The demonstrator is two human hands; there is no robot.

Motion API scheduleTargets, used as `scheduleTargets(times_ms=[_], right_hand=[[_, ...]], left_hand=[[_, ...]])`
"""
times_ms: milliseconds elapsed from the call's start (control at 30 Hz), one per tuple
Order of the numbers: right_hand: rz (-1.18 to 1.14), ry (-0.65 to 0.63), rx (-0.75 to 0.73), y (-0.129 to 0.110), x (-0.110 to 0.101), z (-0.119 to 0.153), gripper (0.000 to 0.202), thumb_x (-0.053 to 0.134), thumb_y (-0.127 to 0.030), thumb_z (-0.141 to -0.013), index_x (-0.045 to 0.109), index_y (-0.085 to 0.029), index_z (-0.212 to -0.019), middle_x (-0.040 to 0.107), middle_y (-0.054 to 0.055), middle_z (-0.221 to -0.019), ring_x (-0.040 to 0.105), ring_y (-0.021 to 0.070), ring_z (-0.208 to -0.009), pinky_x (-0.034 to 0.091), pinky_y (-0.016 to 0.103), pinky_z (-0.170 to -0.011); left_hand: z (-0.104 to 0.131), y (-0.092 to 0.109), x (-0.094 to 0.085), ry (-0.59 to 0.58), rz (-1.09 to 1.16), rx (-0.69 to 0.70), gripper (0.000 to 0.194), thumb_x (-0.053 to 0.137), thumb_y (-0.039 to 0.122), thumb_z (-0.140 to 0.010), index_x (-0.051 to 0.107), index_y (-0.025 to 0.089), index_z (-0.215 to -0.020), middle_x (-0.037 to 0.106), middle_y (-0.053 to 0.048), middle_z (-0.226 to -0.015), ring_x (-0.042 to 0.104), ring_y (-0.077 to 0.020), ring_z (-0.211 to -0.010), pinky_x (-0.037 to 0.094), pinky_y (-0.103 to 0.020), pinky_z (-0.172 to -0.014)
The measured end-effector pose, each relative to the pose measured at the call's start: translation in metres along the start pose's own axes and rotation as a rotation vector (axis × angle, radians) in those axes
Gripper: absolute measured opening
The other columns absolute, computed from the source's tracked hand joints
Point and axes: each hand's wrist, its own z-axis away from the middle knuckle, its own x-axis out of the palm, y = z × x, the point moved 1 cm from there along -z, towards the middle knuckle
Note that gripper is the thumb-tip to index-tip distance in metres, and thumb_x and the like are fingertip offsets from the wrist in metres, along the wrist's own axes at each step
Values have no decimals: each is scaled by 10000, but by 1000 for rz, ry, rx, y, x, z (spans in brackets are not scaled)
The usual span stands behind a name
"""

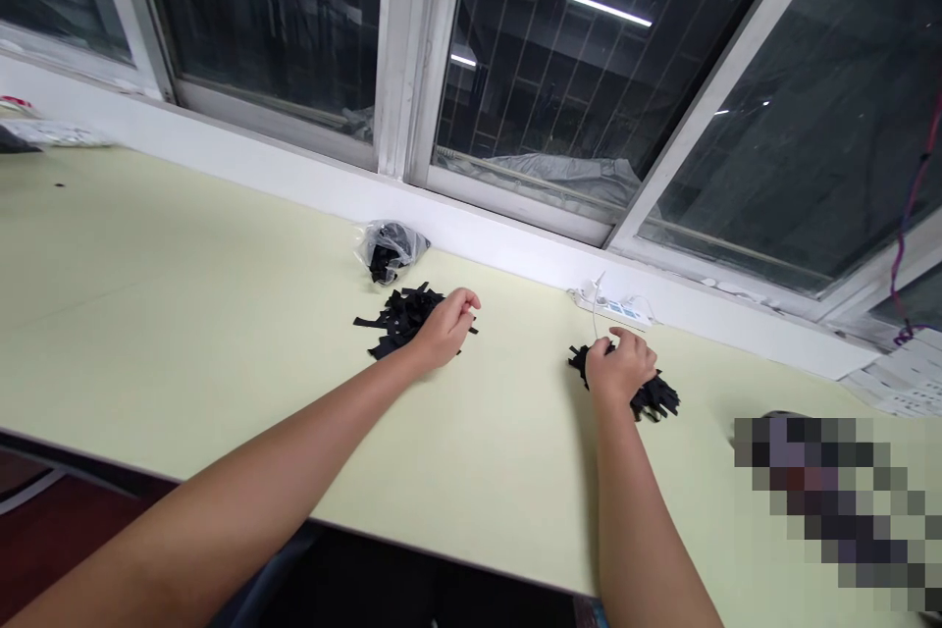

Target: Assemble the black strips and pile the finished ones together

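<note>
On the table [147, 294], black heaps [401, 316] lie partly beneath both hands [445, 328].

L hand [450, 326] at blk strip pile [397, 316], R hand [624, 365] over 2nd pile [656, 396] (clear bag [392, 249] behind 1st).

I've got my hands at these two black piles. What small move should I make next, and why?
I'd probably pinch one loose strip from the left pile with your left hand: that hand is at the pile's edge, fingers curled, while your right hand is at the right pile. Whether your fingers already hold one, I can't tell.
</note>
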Motion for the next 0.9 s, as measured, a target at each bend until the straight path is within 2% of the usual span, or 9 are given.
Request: scheduleTargets(times_ms=[133, 233, 333, 467, 533, 600, 733, 900], right_hand=[[-60, -89, -155, -16, 7, 10, 322, 455, -234, -821, 656, -159, -1061, 651, 145, -1082, 502, 323, -1073, 332, 443, -909], [-78, -129, -167, -19, 8, 12, 331, 451, -234, -820, 653, -147, -1067, 654, 150, -1072, 508, 317, -1048, 338, 431, -902], [-91, -152, -166, -18, 7, 12, 328, 454, -221, -814, 655, -135, -1058, 657, 155, -1048, 517, 306, -1011, 346, 421, -889], [-94, -179, -169, -19, 7, 13, 305, 447, -213, -815, 669, -145, -1013, 673, 140, -1013, 529, 288, -969, 347, 406, -878], [-95, -190, -169, -21, 7, 14, 294, 444, -216, -818, 675, -152, -988, 683, 129, -1002, 534, 283, -963, 343, 394, -868], [-99, -210, -167, -22, 7, 15, 283, 446, -216, -819, 680, -157, -967, 689, 123, -987, 538, 279, -959, 339, 382, -852], [-104, -248, -165, -23, 7, 15, 262, 455, -210, -818, 683, -165, -939, 691, 114, -949, 540, 272, -939, 329, 368, -826], [-109, -243, -179, -22, 9, 15, 255, 458, -201, -807, 686, -166, -917, 695, 109, -930, 547, 269, -913, 335, 368, -828]], left_hand=[[-16, -13, -30, 305, 10, -59, 175, 430, 160, -852, 517, 190, -1000, 478, -2, -844, 474, -144, -748, 397, -285, -738], [-21, -23, -42, 364, -45, -84, 185, 444, 172, -846, 526, 184, -1012, 501, -13, -873, 502, -155, -810, 412, -292, -797], [-21, -26, -42, 259, -136, -80, 208, 421, 181, -862, 533, 181, -1037, 531, -19, -871, 514, -165, -797, 422, -304, -792], [-16, -21, -41, -48, -340, 9, 243, 390, 179, -872, 593, 192, -1006, 598, -53, -920, 544, -208, -872, 416, -346, -830], [-13, -18, -44, -185, -456, 44, 221, 448, 174, -829, 644, 206, -926, 614, -72, -961, 538, -244, -962, 392, -381, -889], [-10, -18, -49, -271, -536, 42, 168, 540, 166, -746, 678, 212, -830, 611, -84, -974, 515, -276, -1014, 360, -417, -936], [-5, -23, -55, -317, -569, 6, 126, 636, 158, -625, 701, 208, -721, 589, -89, -974, 484, -291, -1021, 307, -461, -987], [-7, -26, -57, -301, -572, 25, 69, 633, 178, -674, 691, 205, -647, 594, -85, -975, 481, -283, -1014, 272, -480, -1002]])
